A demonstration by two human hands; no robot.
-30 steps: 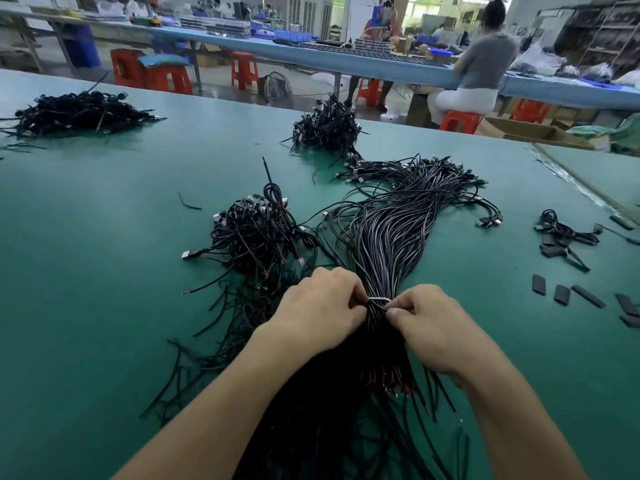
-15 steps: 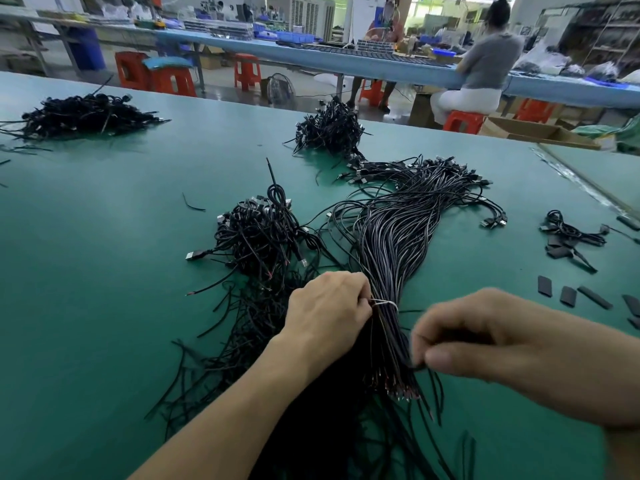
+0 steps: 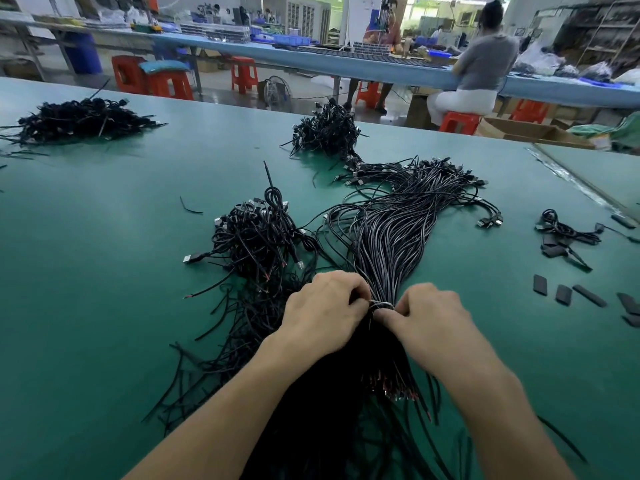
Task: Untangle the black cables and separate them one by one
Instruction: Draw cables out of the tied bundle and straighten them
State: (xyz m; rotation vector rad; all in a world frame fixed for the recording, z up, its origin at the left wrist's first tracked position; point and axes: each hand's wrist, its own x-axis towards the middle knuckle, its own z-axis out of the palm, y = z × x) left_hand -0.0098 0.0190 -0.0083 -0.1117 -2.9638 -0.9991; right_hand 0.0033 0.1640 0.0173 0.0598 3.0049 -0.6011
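Nearest, the left hand (image 3: 325, 313) curls round the cable bundle (image 3: 391, 237) at its waist, while the right hand (image 3: 426, 317) pinches the pale wire tie (image 3: 381, 304) binding it; the tie probably needs untwisting fully before any cable is drawn out. A tangled heap (image 3: 256, 237) touching the bundle's left side could snag strands. Short black sleeves (image 3: 540, 284) lie well to the right; another cable heap (image 3: 325, 131) sits farther up the desk (image 3: 104, 271)

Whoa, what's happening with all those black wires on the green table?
A person is sorting black cables. The left hand and the right hand both pinch at a thin pale tie wrapped round a big cable bundle lying on the green table. The tie is still on, so these cables are not yet separated. A tangled pile sits just left of the bundle.
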